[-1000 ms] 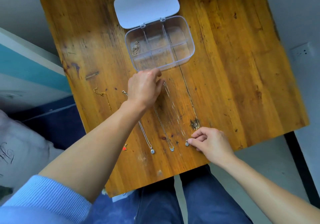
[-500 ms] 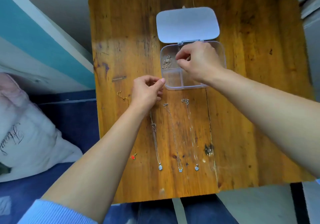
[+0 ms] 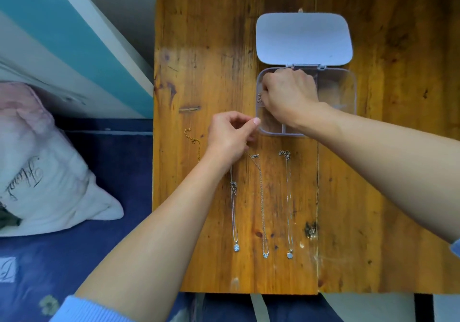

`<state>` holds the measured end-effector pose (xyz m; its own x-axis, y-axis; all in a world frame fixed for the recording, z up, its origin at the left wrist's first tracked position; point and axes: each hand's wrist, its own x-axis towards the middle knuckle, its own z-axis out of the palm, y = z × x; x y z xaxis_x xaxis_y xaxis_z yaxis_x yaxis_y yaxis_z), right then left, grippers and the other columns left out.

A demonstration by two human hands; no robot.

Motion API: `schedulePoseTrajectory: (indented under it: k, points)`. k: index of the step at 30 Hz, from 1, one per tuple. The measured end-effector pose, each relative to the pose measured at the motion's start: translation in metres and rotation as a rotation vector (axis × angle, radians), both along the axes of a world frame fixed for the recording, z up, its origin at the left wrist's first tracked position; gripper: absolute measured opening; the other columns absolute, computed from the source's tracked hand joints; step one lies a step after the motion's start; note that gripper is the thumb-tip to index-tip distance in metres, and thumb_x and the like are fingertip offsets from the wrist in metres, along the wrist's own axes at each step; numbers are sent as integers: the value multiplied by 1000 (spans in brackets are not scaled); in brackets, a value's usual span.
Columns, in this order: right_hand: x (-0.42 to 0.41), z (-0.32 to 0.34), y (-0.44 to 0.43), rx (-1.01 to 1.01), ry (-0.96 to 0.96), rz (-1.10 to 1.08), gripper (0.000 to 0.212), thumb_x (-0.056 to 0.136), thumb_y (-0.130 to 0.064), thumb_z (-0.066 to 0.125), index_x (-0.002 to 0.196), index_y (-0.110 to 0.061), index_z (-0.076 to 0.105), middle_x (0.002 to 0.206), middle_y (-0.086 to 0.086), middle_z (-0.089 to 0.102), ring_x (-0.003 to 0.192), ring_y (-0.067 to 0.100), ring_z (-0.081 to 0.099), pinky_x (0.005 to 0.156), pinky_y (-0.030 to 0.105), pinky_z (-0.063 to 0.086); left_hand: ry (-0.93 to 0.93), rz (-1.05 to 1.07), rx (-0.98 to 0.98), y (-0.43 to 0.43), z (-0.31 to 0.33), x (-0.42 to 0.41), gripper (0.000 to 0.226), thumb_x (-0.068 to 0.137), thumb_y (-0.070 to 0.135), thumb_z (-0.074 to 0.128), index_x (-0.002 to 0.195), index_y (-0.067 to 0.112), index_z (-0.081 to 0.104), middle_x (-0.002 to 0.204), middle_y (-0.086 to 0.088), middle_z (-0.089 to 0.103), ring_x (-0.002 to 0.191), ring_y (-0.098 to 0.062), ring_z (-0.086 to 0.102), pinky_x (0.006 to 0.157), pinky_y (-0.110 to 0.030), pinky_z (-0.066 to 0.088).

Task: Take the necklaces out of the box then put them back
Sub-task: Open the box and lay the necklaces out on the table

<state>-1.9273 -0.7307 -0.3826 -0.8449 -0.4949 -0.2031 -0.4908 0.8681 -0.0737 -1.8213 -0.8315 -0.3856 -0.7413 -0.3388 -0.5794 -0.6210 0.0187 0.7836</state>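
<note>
A clear plastic box [image 3: 354,90] with compartments lies on the wooden table [image 3: 388,197], its white lid [image 3: 303,38] folded open behind it. My right hand [image 3: 290,94] reaches into the box's left compartment, fingers curled on a small coiled necklace [image 3: 259,97] that is mostly hidden. My left hand [image 3: 230,135] hovers at the box's near left corner with thumb and forefinger pinched; I see nothing between them. Three silver necklaces lie stretched out in front of the box: left [image 3: 234,212], middle [image 3: 261,197], right [image 3: 288,197]. A gold chain [image 3: 193,139] lies further left.
The table's left edge runs beside a blue bed cover [image 3: 99,259] with a pale pillow [image 3: 42,172] on it. A teal and white wall panel [image 3: 74,47] rises at the upper left. My legs show below the table's near edge.
My right hand has sunk from above the box into its left compartment and onto the coiled necklace. My left hand stays pinched near the box corner. The view has shifted left.
</note>
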Motion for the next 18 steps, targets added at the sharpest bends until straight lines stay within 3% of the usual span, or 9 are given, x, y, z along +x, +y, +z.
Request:
schedulePoseTrajectory:
  k: [4, 9, 11, 13, 15, 18]
  points:
    - [-3, 4, 6, -189, -87, -106, 22, 90, -24, 55, 98, -10, 70, 96, 15, 71, 91, 37, 64, 72, 38, 48, 2, -16, -1, 0, 3, 0, 16, 88, 20, 69, 92, 5, 70, 83, -16, 72, 72, -23, 70, 60, -36, 57]
    - [-4, 19, 31, -624, -336, -474, 16, 78, -14, 72, 93, -20, 73, 78, -9, 64, 72, 4, 58, 69, 22, 46, 7, -23, 1, 0, 2, 0, 11, 88, 20, 69, 86, 9, 69, 77, -12, 70, 67, -18, 67, 62, -40, 57]
    - [1, 24, 41, -700, -480, -577, 25, 79, -13, 75, 103, -19, 70, 84, -5, 65, 71, 6, 62, 64, 22, 49, 13, -27, 0, 0, 3, 0, 10, 88, 19, 69, 83, 11, 69, 75, -11, 69, 66, -18, 66, 61, -39, 56]
    - [7, 28, 48, -712, -581, -652, 20, 86, -11, 69, 106, -14, 68, 87, 4, 70, 65, 13, 66, 53, 19, 49, 21, -31, -6, 0, 4, -1, 10, 88, 18, 69, 81, 12, 68, 72, -9, 68, 65, -18, 65, 60, -35, 54]
    - [12, 30, 54, -715, -605, -700, 11, 92, -10, 60, 97, -9, 70, 80, 8, 71, 61, 14, 66, 46, 18, 46, 30, -39, -21, 0, 5, -2, 11, 88, 17, 68, 79, 12, 67, 69, -7, 67, 64, -19, 64, 60, -34, 54]
    - [21, 35, 65, -768, -643, -758, 15, 93, -9, 59, 83, -10, 70, 76, 8, 70, 60, 12, 64, 48, 19, 47, 29, -54, -43, 1, 4, -2, 11, 88, 18, 68, 79, 12, 67, 68, -6, 67, 63, -18, 65, 60, -33, 54]
